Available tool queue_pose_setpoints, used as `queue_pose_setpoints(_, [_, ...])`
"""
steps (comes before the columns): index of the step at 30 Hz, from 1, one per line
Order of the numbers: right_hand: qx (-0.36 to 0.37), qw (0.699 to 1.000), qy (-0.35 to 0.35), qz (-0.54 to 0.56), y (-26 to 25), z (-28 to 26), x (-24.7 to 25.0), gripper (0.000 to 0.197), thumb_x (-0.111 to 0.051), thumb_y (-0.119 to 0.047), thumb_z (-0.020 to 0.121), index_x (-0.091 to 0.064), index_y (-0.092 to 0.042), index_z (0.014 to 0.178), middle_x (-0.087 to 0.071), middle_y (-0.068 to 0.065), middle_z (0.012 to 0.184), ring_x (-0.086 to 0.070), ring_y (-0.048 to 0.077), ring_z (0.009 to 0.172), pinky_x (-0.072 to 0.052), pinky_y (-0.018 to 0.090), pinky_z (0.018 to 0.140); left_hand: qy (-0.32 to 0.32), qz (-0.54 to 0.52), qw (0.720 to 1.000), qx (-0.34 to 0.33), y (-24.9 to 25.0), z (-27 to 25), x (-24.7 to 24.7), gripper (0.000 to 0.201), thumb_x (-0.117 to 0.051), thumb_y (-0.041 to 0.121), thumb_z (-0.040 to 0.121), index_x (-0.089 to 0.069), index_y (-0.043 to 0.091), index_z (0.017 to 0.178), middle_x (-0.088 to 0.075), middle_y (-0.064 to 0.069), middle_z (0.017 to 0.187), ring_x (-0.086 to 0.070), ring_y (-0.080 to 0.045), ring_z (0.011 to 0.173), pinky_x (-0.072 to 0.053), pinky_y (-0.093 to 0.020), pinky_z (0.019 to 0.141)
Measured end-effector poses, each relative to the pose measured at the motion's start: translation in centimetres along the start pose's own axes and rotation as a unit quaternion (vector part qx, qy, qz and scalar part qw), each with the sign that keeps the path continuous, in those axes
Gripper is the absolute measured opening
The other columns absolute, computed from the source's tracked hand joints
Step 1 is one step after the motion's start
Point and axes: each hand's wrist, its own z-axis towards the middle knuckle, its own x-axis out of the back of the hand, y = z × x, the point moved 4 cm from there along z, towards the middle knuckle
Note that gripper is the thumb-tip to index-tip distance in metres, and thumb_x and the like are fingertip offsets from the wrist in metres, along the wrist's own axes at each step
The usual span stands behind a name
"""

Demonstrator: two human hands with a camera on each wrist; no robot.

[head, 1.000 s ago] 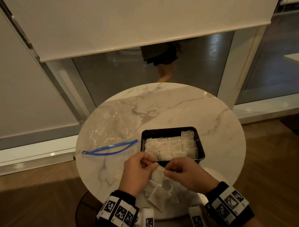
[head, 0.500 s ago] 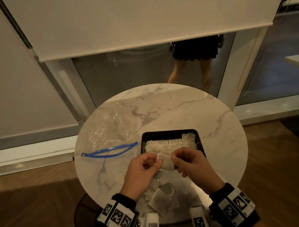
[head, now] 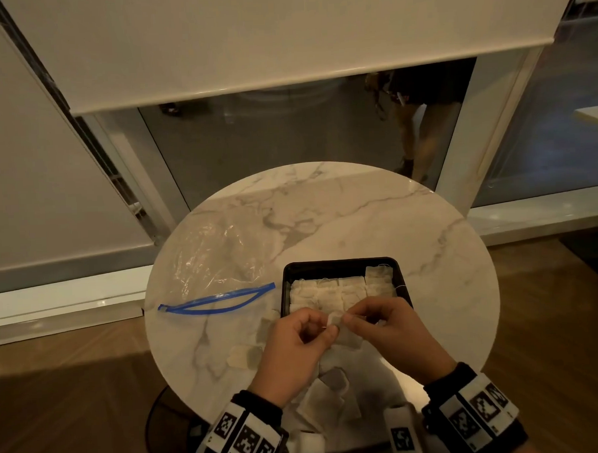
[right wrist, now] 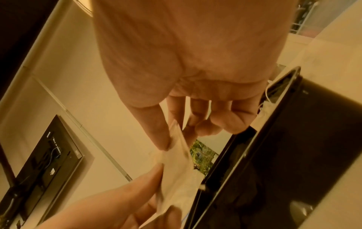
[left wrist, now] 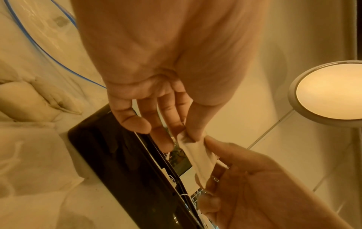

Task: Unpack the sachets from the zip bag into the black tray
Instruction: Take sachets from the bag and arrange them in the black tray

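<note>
Room: dim, window wall with a half-lowered blind [head: 248, 40]; a passer-by's legs [head: 420, 132] show beyond the glass. Wood floor.

Surface: round marble tabletop [head: 341, 217], small, its edge close on all sides.

Zip bag [head: 210, 261]: clear, blue zip strip, lying flat on the left of the tabletop, mouth toward the tray. It looks empty, though its clear film makes that hard to confirm.

Tray [head: 340, 264]: black, right of centre, near the front. Rows of sachets [head: 331, 291] already fill most of it; a dark strip stays free along the far wall.

Loose sachets [head: 332, 386]: a small heap on the near edge of the tabletop between the wrists, plus one or two [head: 241, 357] left of the hands.

Held sachet [head: 340, 330]: over the tray's near rim, stretched between both hands. Left hand [head: 296, 349] pinches one end between thumb and forefinger, other fingers curled loosely. Right hand [head: 387, 328] pinches the other end likewise.

Progress, by judgement: well past half. Bag emptied, tray mostly packed; left are this sachet and the loose ones.

Room to move: open marble behind and right of the tray. The near heap sits right at the edge, so a sweep of a wrist could knock sachets to the floor.
</note>
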Motion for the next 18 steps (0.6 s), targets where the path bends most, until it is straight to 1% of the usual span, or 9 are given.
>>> queue_pose_setpoints(2, [-0.005, 0.999, -0.012, -0.034, -0.2, 0.1, 0.7, 0.007, -0.074, -0.027, 0.086, -0.079, -0.026, 0.081, -0.072, -0.011, 0.076, -0.061, 0.009, 0.070, -0.051, 0.021, 0.067, 0.006, 0.000, 1.000, -0.002, -0.2, 0.1, -0.1, 0.003, -0.076, 0.027, 0.088, -0.073, 0.027, 0.090, -0.071, -0.006, 0.079, -0.067, -0.026, 0.078, -0.056, -0.034, 0.070])
queue_pose_setpoints(4, [-0.016, 0.997, -0.041, -0.070, -0.4, 0.2, 1.2, 0.007, -0.074, -0.029, 0.086, -0.080, -0.028, 0.083, -0.073, -0.015, 0.077, -0.064, 0.004, 0.071, -0.051, 0.018, 0.067, 0.015, -0.005, 1.000, -0.003, -0.2, 0.1, -0.1, 0.005, -0.077, 0.025, 0.087, -0.074, 0.025, 0.089, -0.072, -0.002, 0.079, -0.067, -0.021, 0.076, -0.056, -0.025, 0.067])
queue_pose_setpoints(6, [-0.023, 0.995, -0.056, -0.080, -0.5, 0.3, 1.9, 0.007, -0.073, -0.026, 0.088, -0.080, -0.028, 0.088, -0.075, -0.013, 0.080, -0.069, 0.006, 0.077, -0.056, 0.021, 0.072, 0.016, -0.013, 1.000, -0.011, 0.2, 0.1, -0.2, 0.007, -0.077, 0.022, 0.087, -0.074, 0.024, 0.092, -0.073, 0.003, 0.081, -0.068, -0.012, 0.076, -0.054, -0.019, 0.069])
queue_pose_setpoints(8, [-0.020, 0.994, -0.043, -0.097, -0.5, 0.7, 3.0, 0.008, -0.070, -0.026, 0.090, -0.077, -0.029, 0.093, -0.074, -0.010, 0.086, -0.070, 0.009, 0.081, -0.060, 0.028, 0.076, 0.027, -0.010, 0.999, -0.015, 0.3, 0.2, 0.1, 0.010, -0.075, 0.020, 0.088, -0.073, 0.025, 0.097, -0.073, 0.006, 0.084, -0.067, -0.004, 0.079, -0.053, -0.016, 0.072])
queue_pose_setpoints(11, [-0.020, 0.988, 0.007, -0.151, -0.1, 1.7, 5.8, 0.009, -0.067, -0.024, 0.093, -0.073, -0.030, 0.094, -0.072, -0.010, 0.087, -0.067, 0.003, 0.082, -0.056, 0.022, 0.074, 0.065, 0.086, 0.994, -0.017, -0.3, 0.5, 0.9, 0.013, -0.071, 0.026, 0.091, -0.070, 0.033, 0.103, -0.069, 0.016, 0.094, -0.062, 0.003, 0.088, -0.050, -0.010, 0.076])
queue_pose_setpoints(12, [-0.019, 0.984, 0.025, -0.178, 0.2, 2.2, 6.6, 0.010, -0.067, -0.022, 0.093, -0.072, -0.031, 0.093, -0.071, -0.011, 0.087, -0.065, 0.003, 0.081, -0.053, 0.019, 0.072, 0.078, 0.148, 0.985, -0.033, -0.6, 0.7, 1.3, 0.013, -0.069, 0.030, 0.092, -0.069, 0.035, 0.104, -0.067, 0.019, 0.098, -0.060, 0.004, 0.093, -0.049, -0.011, 0.080])
queue_pose_setpoints(15, [-0.021, 0.966, 0.045, -0.253, 1.2, 3.7, 8.1, 0.011, -0.067, -0.018, 0.093, -0.072, -0.028, 0.094, -0.068, -0.014, 0.086, -0.060, 0.000, 0.079, -0.042, 0.012, 0.068, 0.088, 0.312, 0.944, -0.067, -1.2, 1.3, 1.7, 0.010, -0.066, 0.038, 0.092, -0.070, 0.037, 0.101, -0.063, 0.019, 0.108, -0.054, -0.002, 0.106, -0.049, -0.028, 0.093])
queue_pose_setpoints(17, [-0.024, 0.956, 0.041, -0.288, 1.8, 4.6, 8.0, 0.009, -0.067, -0.018, 0.093, -0.073, -0.024, 0.095, -0.067, -0.014, 0.086, -0.059, 0.002, 0.080, -0.039, 0.010, 0.069, 0.084, 0.359, 0.928, -0.062, -1.4, 1.5, 1.6, 0.012, -0.063, 0.039, 0.093, -0.071, 0.037, 0.101, -0.063, 0.018, 0.114, -0.052, -0.005, 0.111, -0.047, -0.032, 0.096])
queue_pose_setpoints(18, [-0.027, 0.951, 0.031, -0.308, 2.1, 5.1, 7.8, 0.008, -0.067, -0.018, 0.092, -0.074, -0.023, 0.095, -0.068, -0.012, 0.088, -0.060, 0.005, 0.082, -0.042, 0.014, 0.072, 0.084, 0.368, 0.924, -0.063, -1.4, 1.6, 1.5, 0.013, -0.062, 0.039, 0.093, -0.072, 0.037, 0.101, -0.063, 0.017, 0.116, -0.051, -0.005, 0.113, -0.046, -0.032, 0.097])
